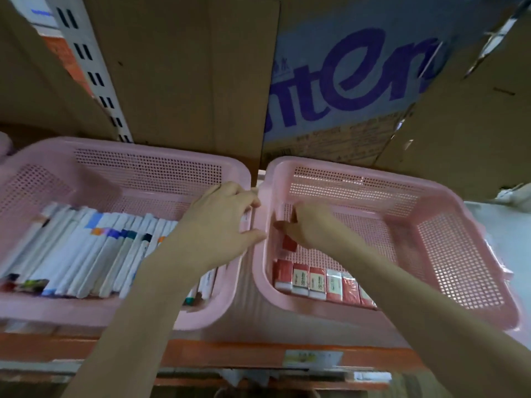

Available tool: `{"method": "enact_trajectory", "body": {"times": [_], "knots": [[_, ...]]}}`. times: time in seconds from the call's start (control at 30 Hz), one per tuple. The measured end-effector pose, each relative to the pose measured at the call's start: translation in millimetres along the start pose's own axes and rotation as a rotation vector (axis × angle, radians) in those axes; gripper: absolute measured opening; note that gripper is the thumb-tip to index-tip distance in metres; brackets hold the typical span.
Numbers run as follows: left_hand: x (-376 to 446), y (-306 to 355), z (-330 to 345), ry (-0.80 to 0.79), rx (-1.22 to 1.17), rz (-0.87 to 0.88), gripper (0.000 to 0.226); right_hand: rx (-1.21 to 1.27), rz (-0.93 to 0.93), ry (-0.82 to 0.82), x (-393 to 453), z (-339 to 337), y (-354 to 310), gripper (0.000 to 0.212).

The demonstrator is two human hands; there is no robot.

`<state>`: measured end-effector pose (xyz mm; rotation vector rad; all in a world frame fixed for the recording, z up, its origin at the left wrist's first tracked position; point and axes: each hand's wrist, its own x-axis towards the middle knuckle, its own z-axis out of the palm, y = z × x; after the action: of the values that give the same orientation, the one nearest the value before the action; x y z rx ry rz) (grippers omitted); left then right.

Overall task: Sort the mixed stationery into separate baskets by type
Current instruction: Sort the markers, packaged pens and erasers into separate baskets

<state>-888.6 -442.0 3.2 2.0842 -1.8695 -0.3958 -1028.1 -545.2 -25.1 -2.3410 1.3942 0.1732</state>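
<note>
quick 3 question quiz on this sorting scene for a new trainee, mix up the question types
1. True or false: the erasers lie in the same pink basket as the pens.
2. Which hand reaches into the right basket? A left hand B right hand
3. Fill in: the erasers line the basket's ___ wall (near/far).

Key: 1 false; 2 B; 3 near

1. Taken from a single head-worn camera, with no second view to share ground.
2. Looked forward and down, close over two pink baskets: left basket (123, 179), right basket (431, 202).
3. Faced the far cardboard boxes (186, 76), bowed by the wide-angle lens.
4. Caught both forearms entering from the near edge, and the orange shelf edge (230, 354) below.
</note>
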Motion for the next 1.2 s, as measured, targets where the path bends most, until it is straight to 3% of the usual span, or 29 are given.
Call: {"method": "enact_trajectory", "body": {"times": [0.1, 0.2, 0.7, 0.77, 0.93, 1.07, 1.2], "knots": [[0, -5, 0, -0.011, -0.077, 0.029, 0.046, -0.031, 0.066, -0.098, -1, 3, -3, 0.035], [0, -7, 2, 0.005, -0.110, 0.051, 0.044, -0.066, 0.009, -0.208, -11, 1, -3, 0.026], [-20, 4, 23, 0.228, -0.119, -0.011, 0.036, -0.091, -0.088, -0.166, -31, 8, 9, 0.035], [-25, 4, 20, 0.270, -0.128, -0.025, 0.036, -0.043, -0.057, -0.076, -39, 1, 4, 0.038], [-46, -22, -1, 0.407, -0.134, -0.062, 0.028, 0.141, -0.095, 0.358, -61, -10, -25, 0.035], [-84, -73, -24, 0.508, -0.100, -0.126, 0.040, 0.191, -0.171, 0.446, -71, 5, -71, 0.032], [-133, -132, -53, 0.541, -0.102, -0.242, 0.021, 0.237, -0.241, 0.505, -79, 34, -141, 0.023]]}}
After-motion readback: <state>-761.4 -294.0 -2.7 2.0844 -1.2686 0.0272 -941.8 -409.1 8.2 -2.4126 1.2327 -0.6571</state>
